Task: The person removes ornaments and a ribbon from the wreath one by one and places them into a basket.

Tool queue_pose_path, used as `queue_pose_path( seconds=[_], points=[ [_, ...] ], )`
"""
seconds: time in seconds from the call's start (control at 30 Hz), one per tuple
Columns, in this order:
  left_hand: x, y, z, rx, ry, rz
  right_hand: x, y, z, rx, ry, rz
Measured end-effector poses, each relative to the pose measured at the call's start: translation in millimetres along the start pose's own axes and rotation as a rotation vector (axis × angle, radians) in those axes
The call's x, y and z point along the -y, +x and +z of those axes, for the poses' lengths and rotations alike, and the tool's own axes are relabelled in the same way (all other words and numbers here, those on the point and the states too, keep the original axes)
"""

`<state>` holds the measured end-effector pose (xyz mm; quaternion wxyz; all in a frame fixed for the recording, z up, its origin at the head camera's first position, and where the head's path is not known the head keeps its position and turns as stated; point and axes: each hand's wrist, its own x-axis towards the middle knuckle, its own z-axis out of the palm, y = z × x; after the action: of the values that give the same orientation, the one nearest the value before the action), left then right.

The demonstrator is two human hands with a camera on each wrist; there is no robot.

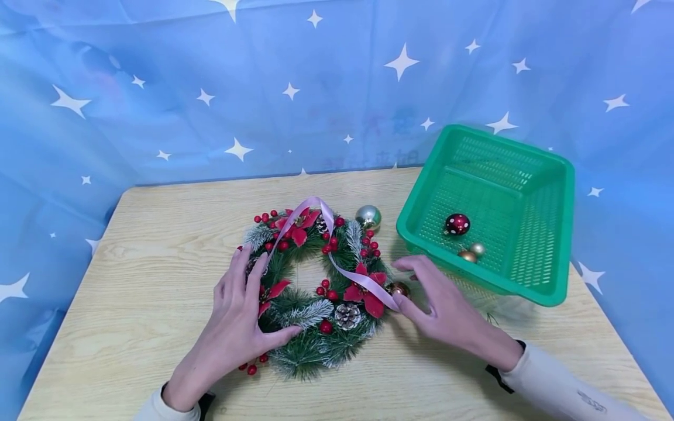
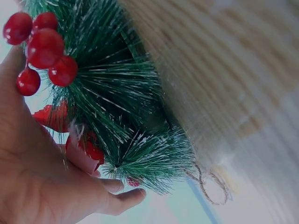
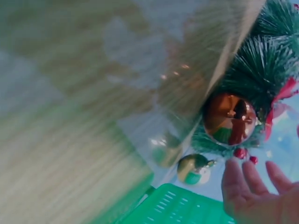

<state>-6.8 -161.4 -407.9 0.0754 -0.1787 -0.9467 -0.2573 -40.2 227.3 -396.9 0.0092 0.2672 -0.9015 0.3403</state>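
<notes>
A green Christmas wreath (image 1: 302, 354) with red berries, red flowers and pine cones (image 1: 347, 316) lies on the table. My left hand (image 1: 236, 318) is at its left side, fingers spread and thumb over the greenery; in the left wrist view the hand (image 2: 42, 172) is close against needles and berries (image 2: 45, 48). A pink ribbon (image 1: 310, 204) loops over the wreath, one end near the left fingers, the other by the right thumb. My right hand (image 1: 447, 307) reaches to the right side, fingers and thumb apart, next to a copper ball ornament (image 3: 230, 119).
A silver ball ornament (image 1: 368, 217) sits at the wreath's upper right. A green basket (image 1: 566, 234) stands at the right, holding a dark red dotted ball (image 1: 457, 224) and two smaller balls (image 1: 477, 249). A blue star-patterned cloth (image 1: 316, 134) hangs behind the wooden table (image 1: 158, 245).
</notes>
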Motion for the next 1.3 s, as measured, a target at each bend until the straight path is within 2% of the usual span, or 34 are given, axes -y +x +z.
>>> queue_pose_path(
  seconds=[0.17, 0.7, 1.07, 1.3],
  points=[
    [1.4, 1.2, 0.1, -0.004, 0.002, 0.015, -2.8, -6.0, 1.3, 0.003, -0.01, 0.009],
    [4.4, 2.6, -1.4, 0.032, -0.017, 0.016, -12.4, -5.6, 11.5, -0.027, -0.096, -0.113],
    [3.9, 1.9, -1.3, 0.04, -0.006, 0.007, -13.4, -3.5, 10.1, 0.04, 0.011, -0.026],
    [5.0, 2.1, -0.2, 0.032, -0.006, 0.01, -13.6, -5.9, 5.6, 0.021, 0.034, -0.01]
  ],
)
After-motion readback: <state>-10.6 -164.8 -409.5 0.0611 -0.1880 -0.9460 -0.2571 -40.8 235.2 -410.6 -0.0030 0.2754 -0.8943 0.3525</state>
